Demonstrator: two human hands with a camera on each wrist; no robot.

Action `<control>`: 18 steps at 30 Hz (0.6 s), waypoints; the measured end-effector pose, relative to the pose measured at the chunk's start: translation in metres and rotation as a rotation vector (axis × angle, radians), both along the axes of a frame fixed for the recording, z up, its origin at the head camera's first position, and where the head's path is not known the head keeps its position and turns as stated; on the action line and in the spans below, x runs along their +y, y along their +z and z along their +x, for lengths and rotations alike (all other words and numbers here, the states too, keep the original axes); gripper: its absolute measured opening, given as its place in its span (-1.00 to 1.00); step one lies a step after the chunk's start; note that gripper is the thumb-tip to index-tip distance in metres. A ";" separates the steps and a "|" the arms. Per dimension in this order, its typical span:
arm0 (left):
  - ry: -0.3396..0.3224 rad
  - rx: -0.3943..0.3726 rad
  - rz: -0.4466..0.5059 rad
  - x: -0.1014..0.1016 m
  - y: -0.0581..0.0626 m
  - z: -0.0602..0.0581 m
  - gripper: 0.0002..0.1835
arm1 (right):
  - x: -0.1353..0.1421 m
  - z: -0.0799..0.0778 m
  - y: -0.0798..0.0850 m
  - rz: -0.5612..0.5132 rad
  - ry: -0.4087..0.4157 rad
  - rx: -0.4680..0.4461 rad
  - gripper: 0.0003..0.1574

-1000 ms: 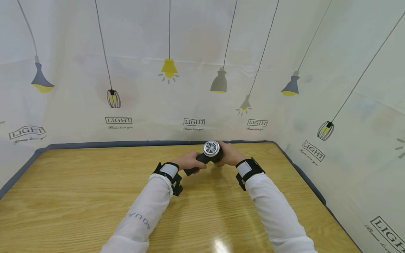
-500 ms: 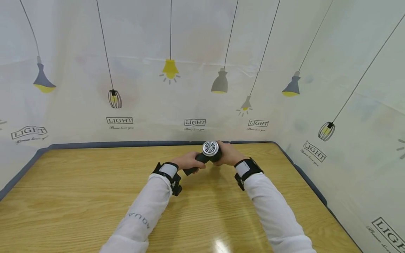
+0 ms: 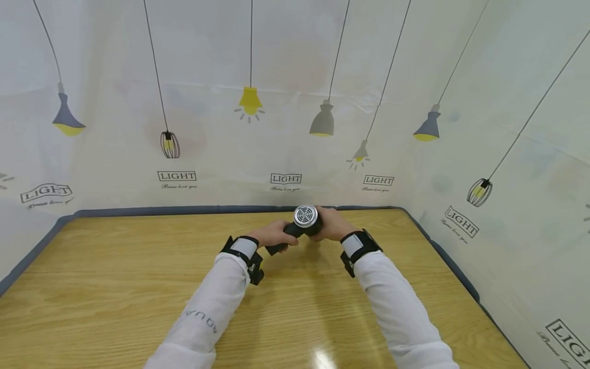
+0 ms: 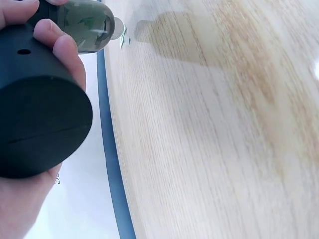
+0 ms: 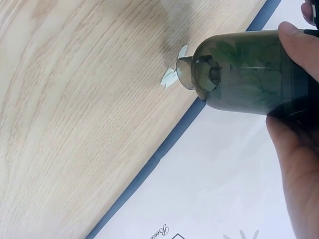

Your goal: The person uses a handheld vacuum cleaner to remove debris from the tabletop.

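Observation:
A black handheld vacuum cleaner (image 3: 306,216) with a round silver grille on top is held upright near the table's far edge. My left hand (image 3: 273,234) grips its slanted handle (image 4: 40,124), fingers wrapped around it. From the other side my right hand (image 3: 335,224) holds the body just below the grille, thumb and fingers on either side. In the right wrist view a smoky see-through dust cup (image 5: 244,72) shows green and pale bits inside. Its short nozzle (image 5: 185,73) points down at the tabletop, right by pale green paper scraps (image 5: 169,78).
The wooden table (image 3: 138,287) has a dark blue-grey strip (image 3: 184,210) along its far and side edges. Behind and to the right stands a whitish curtain (image 3: 207,113) printed with hanging lamps. White sleeves and black wrist straps (image 3: 361,246) cover my forearms.
The head view has turned slightly left, so the background slides a little to the right. Both hands keep hold of the handheld vacuum cleaner, which drifts slightly left.

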State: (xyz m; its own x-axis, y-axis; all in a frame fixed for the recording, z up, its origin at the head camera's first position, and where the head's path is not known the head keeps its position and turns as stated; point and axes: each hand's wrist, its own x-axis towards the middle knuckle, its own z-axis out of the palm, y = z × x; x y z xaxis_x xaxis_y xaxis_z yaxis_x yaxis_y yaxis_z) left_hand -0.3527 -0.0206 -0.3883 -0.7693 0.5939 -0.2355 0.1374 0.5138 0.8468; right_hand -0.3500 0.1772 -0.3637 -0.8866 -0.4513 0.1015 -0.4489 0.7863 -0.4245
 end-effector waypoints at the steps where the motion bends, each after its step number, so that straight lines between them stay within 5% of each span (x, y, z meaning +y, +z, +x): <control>1: 0.001 0.003 0.000 -0.001 0.001 0.000 -0.52 | -0.001 0.000 0.000 -0.004 0.003 -0.001 -0.12; 18: 0.003 -0.015 -0.002 -0.011 0.004 0.001 -0.49 | -0.004 -0.014 -0.010 -0.043 0.033 -0.007 -0.14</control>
